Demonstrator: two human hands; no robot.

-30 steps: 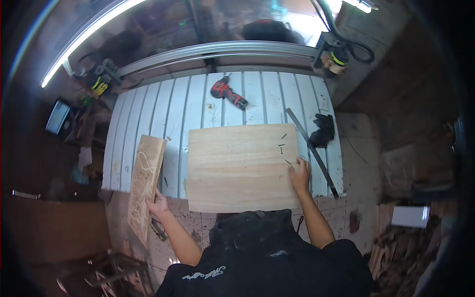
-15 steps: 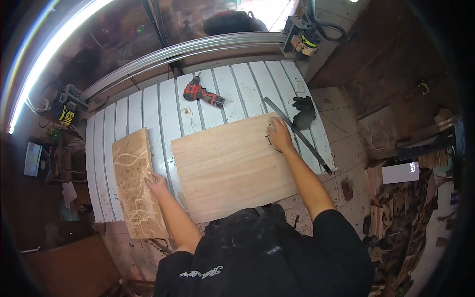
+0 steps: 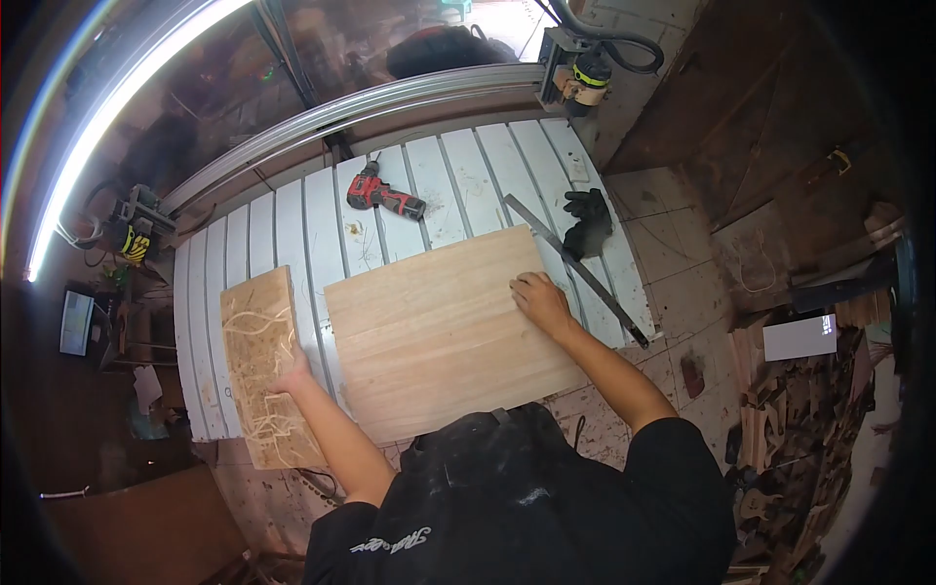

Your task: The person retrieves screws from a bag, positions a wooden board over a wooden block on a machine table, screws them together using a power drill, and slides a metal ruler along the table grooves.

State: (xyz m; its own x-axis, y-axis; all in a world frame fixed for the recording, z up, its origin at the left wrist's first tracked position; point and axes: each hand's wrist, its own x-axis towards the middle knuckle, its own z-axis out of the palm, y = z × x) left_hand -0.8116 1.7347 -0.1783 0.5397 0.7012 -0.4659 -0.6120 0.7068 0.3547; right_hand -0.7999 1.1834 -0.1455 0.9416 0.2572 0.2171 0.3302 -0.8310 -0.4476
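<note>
Your right hand [image 3: 543, 304] has come back toward you along the right side of the wide board [image 3: 439, 331], and the screws that showed around it half a second ago are out of sight now. Your left hand [image 3: 295, 372] has also slid a bit further onto the narrow plank [image 3: 255, 331].

OK, so grip check: right fingers are curled and bunched down against the wide board, but your knuckles block the view, so I can't tell if they're closed on anything. Left one's on the plank's right edge, kinda blurry, so I can't say whether you're pinching it or just resting on it.

The wide board lies flat on the slatted white table [image 3: 424, 156] right in front of you, near edge poking out past the table. The narrow plank is off to its left, with a strip of table showing between them; its near end sticks out past the table too, and its top has pale squiggly strands [image 3: 276, 421] all over it.

Past the wide board you've got a red and black drill [image 3: 388, 198] lying on its side. Over on the right, a dark metal bar [image 3: 585, 281] runs diagonally, with a black glove [image 3: 588, 226] just beside it.
</note>
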